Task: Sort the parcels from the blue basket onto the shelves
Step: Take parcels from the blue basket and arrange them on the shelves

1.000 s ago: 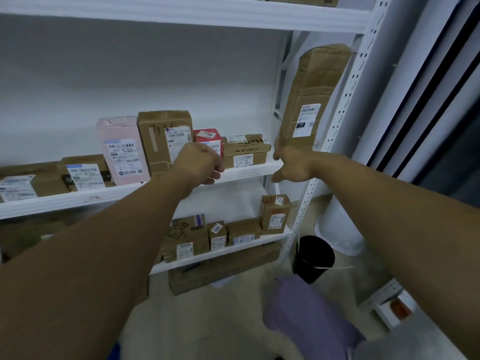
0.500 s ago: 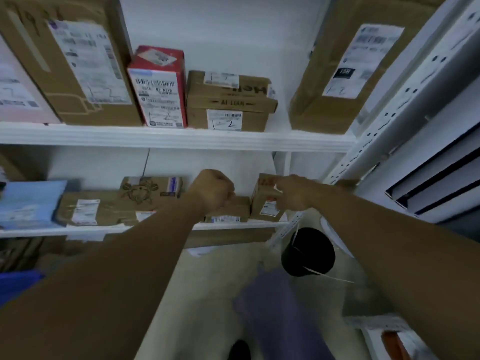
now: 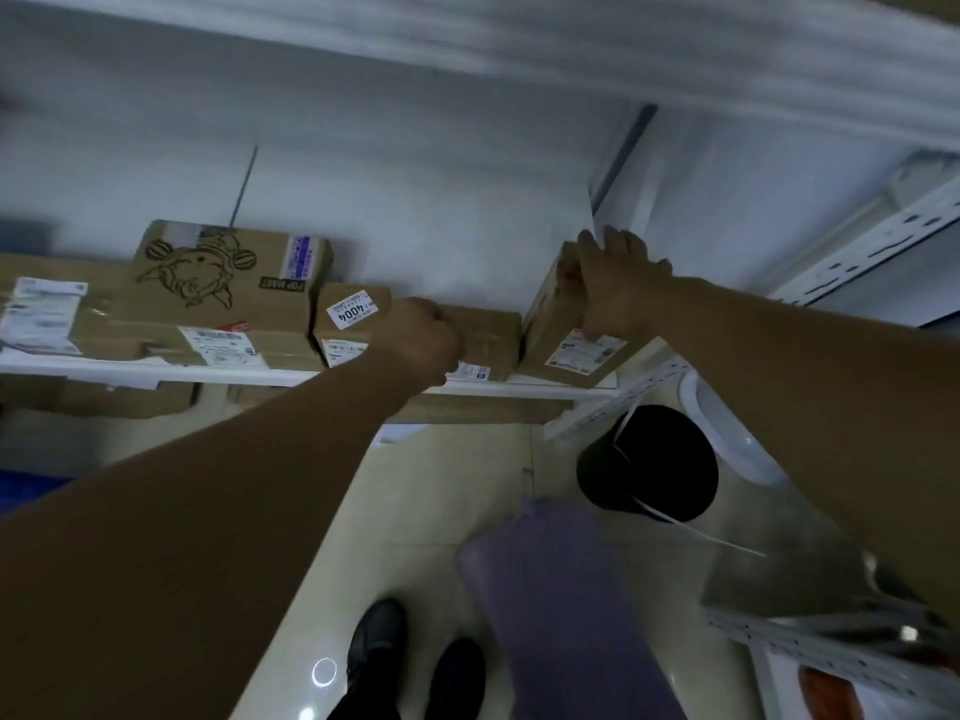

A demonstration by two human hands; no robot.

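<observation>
On the low white shelf (image 3: 291, 377) stands a row of cardboard parcels. My right hand (image 3: 615, 288) grips the tilted upright box (image 3: 550, 330) at the row's right end, fingers over its top and thumb on its front. My left hand (image 3: 423, 335) is a closed fist against the flat brown box (image 3: 493, 335) beside it; nothing shows inside the fist. Left of that sit a small box labelled 4004 (image 3: 353, 314) and a larger box with a printed cartoon (image 3: 218, 283). A blue corner (image 3: 21, 491), perhaps the basket, shows at the left edge.
A perforated white shelf post (image 3: 857, 246) rises at the right, and the shelf above runs across the top. A black bucket (image 3: 654, 459) stands on the pale floor below the shelf end. My purple trouser leg (image 3: 561, 589) and dark shoes (image 3: 374, 646) are underneath.
The view has dropped from the middle shelf to the lower one. Both hands came down with it; my right hand now grips the upright box, my left fist meets the flat box.
</observation>
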